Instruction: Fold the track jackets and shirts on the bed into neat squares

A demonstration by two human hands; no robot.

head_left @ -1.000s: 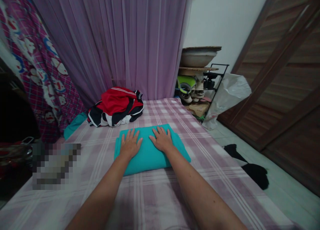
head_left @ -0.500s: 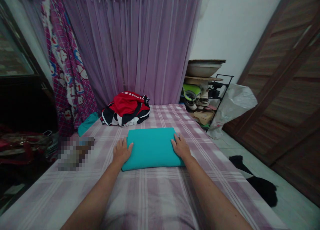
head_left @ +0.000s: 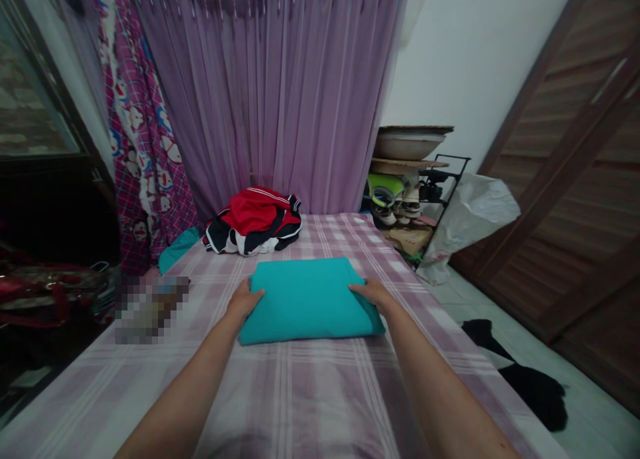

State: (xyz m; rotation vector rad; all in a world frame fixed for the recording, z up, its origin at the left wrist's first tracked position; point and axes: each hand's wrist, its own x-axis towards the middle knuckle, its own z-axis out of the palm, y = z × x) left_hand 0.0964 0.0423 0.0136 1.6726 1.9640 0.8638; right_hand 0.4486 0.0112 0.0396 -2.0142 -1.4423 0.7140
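Hands (head_left: pixel 242 302) pinch opposite sides of the folded teal cloth (head_left: pixel 306 302), which lies between them.

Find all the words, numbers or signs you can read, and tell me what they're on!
There are none I can read.
Folded teal cloth: no letters showing.
White bag: any print is too blurred to read.
Cardboard box: too small to read.

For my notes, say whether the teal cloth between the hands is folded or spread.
Folded: the teal cloth forms a compact, roughly rectangular slab.
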